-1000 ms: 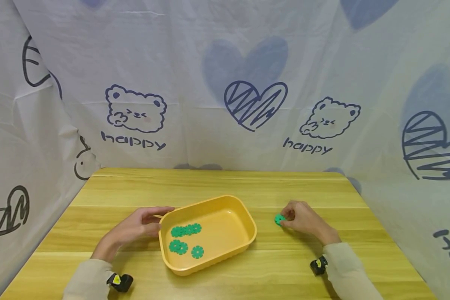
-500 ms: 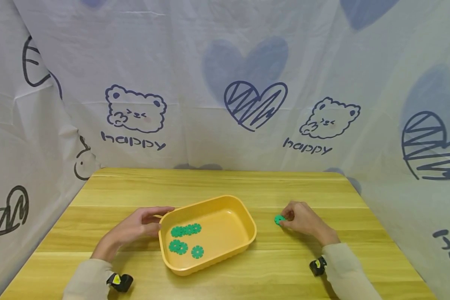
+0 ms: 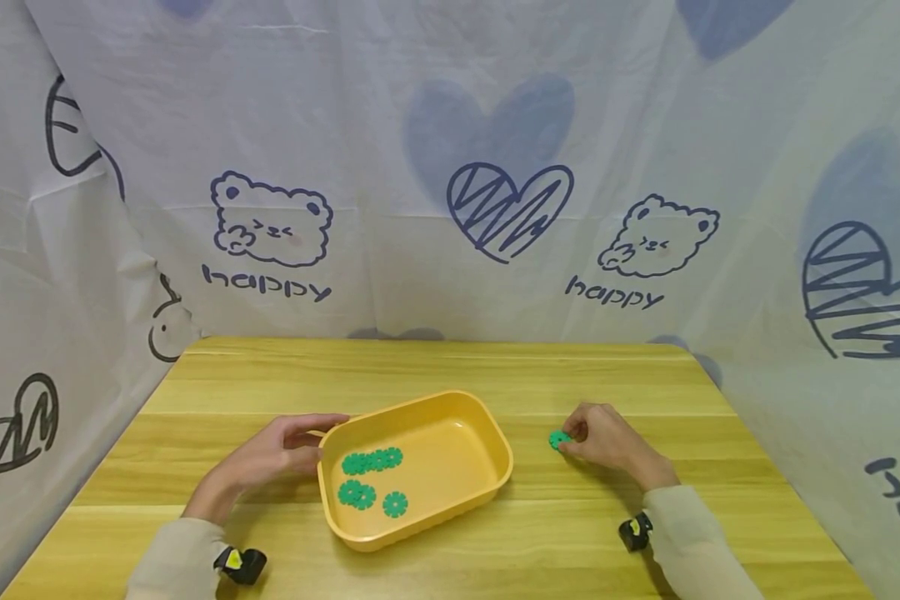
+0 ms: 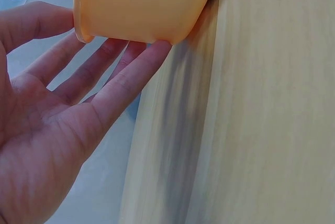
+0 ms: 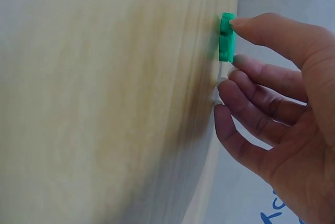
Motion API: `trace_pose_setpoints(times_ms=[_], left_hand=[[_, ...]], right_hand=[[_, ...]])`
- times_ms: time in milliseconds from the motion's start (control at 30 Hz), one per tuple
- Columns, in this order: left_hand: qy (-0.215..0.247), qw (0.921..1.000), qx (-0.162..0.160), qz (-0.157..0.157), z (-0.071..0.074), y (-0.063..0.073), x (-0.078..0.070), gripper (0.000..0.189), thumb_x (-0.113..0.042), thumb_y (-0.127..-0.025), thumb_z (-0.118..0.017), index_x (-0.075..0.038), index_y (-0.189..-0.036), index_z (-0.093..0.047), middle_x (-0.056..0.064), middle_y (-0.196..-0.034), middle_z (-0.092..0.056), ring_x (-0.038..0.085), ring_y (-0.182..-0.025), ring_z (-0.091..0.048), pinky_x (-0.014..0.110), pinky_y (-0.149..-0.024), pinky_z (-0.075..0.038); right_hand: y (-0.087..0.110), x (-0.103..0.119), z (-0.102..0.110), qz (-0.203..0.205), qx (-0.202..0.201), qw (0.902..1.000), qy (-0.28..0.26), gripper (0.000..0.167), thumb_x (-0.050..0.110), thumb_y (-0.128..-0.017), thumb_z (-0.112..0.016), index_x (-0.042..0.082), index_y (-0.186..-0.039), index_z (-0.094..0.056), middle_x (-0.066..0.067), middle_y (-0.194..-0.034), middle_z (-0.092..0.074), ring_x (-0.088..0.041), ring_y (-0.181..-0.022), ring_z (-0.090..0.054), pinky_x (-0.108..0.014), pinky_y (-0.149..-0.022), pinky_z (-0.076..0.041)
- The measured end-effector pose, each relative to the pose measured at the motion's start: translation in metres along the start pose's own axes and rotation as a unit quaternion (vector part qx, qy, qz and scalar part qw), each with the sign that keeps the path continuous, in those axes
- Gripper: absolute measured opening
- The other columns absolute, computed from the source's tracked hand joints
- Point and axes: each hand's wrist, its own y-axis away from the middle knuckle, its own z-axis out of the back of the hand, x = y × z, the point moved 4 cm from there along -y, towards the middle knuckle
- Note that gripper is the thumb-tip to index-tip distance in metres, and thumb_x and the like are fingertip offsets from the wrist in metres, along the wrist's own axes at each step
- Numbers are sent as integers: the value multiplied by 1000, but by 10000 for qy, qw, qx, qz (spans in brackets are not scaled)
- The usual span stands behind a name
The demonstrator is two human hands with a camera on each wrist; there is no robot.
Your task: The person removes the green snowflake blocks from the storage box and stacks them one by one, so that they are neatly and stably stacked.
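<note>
A yellow plastic basket [image 3: 450, 475] stands on the table, with several flat green notched discs [image 3: 394, 504] lying in its left half. My left hand [image 3: 273, 454] rests against the basket's left end. In the left wrist view its fairly straight fingers [image 4: 128, 80] touch the outer wall [image 4: 141, 4], and the thumb meets the rim. To the right of the basket, my right hand [image 3: 607, 437] pinches a green notched disc [image 3: 558, 440] between thumb and index finger, low over the wood. The right wrist view shows this disc [image 5: 226, 38] edge-on; the other fingers [image 5: 251, 111] bend loosely beside it.
The wood-grain table [image 3: 457, 367] ends at the back against a white curtain [image 3: 390, 133] printed with hearts and bears. The curtain continues along both sides. Small black cameras [image 3: 242, 565] are strapped at both wrists over light sleeves.
</note>
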Motion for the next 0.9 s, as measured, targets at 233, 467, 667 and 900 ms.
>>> trace_pose_setpoints(times_ms=[233,467,667,900], left_hand=[[14,10000,54,-7,0,-1,0,55,-5,-101,-57,5,-153,-42,38,-151,-46,30,-125,-66,37,-98,-62],[22,10000,75,-41,0,-1,1,55,-4,-101,-56,6,-153,-41,39,-150,-45,25,-124,-67,37,-99,-62],[-6,10000,51,-25,0,0,1,55,-5,-101,-56,5,-153,-42,38,-150,-46,27,-125,-66,38,-99,-62],[29,10000,45,-7,0,0,1,55,-6,-102,-57,5,-153,-42,37,-150,-46,27,-125,-66,37,-99,-62]], right_hand=[[0,-1,0,33,1,10000,-18,22,17,-83,-87,3,-95,-76,-3,-91,-70,-10,-80,-64,-23,-70,-59],[1,-3,1,-12,-69,10000,-44,17,21,-92,-78,5,-95,-76,-1,-89,-69,-8,-76,-58,-21,-67,-54],[1,-5,0,-4,-39,9999,-126,14,16,-97,-69,4,-97,-77,1,-88,-68,-6,-75,-57,-20,-65,-51],[1,-4,3,-170,13,9997,-185,13,15,-97,-68,5,-99,-76,-1,-92,-70,-9,-80,-59,-23,-69,-54]])
